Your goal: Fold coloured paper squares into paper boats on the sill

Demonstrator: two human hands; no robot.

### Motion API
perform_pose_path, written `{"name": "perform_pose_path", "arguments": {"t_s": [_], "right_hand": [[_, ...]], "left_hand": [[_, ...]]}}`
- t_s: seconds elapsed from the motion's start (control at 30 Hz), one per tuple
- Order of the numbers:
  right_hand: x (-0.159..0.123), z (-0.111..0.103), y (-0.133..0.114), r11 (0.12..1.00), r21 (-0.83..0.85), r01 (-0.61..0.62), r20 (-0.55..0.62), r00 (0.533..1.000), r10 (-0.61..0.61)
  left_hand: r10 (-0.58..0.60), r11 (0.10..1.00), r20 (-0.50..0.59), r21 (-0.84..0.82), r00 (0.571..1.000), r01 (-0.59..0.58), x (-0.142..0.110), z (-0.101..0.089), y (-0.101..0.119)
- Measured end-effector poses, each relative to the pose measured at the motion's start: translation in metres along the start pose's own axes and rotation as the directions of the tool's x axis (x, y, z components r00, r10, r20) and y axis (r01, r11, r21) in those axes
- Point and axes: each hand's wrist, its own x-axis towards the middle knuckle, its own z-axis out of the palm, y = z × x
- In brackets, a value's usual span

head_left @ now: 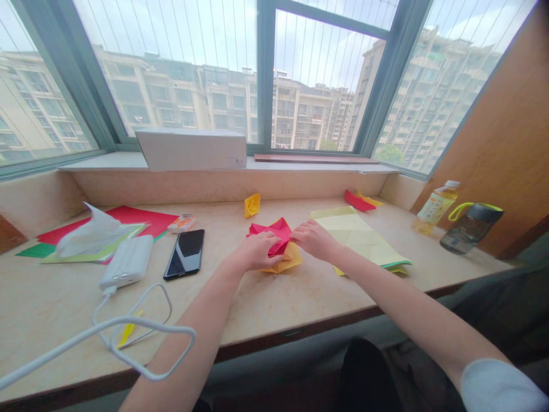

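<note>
A piece of folded paper (281, 230), red on top with yellow-orange (288, 260) showing beneath, lies on the counter in front of me. My left hand (257, 252) is closed on its left side, thumb toward the near edge. At its right corner, the fingers of my right hand (315, 240) are pinched together on the paper. My hands hide part of the folds. Just behind stands a small yellow folded paper piece (252, 205). Pale yellow and green sheets (364, 237) lie under and beside my right forearm.
Left are a black phone (185, 254), a white power bank (127, 261) with a looping cable (150, 326), a tissue pack (90, 233) and red sheets (141, 217). Right are red folded paper (359, 201), a drink bottle (436, 207) and a dark cup (469, 229). A white box (193, 151) sits on the sill.
</note>
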Motion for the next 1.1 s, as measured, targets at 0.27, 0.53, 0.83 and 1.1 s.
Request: {"name": "perform_pose_path", "arguments": {"t_s": [0.27, 0.53, 0.83, 1.1], "right_hand": [[0.001, -0.003, -0.009, 0.996, 0.056, -0.07, -0.098, 0.992, 0.075], [-0.008, 0.002, -0.01, 0.981, 0.187, 0.042, -0.13, 0.991, -0.017], [-0.004, 0.007, -0.018, 0.989, 0.084, 0.118, -0.028, 0.993, -0.116], [0.002, 0.013, -0.014, 0.987, -0.026, 0.157, 0.075, 0.985, -0.155]], "left_hand": [[-0.008, 0.998, -0.051, 0.061, 0.999, 0.011, 0.0, -0.001, -0.005], [-0.13, 0.99, -0.004, 0.05, 0.991, 0.13, 0.006, 0.013, -0.026], [-0.098, 0.995, -0.002, 0.032, 0.995, 0.098, 0.002, 0.013, -0.023], [-0.058, 0.995, 0.03, 0.081, 0.998, 0.055, 0.0, 0.004, -0.014]]}}
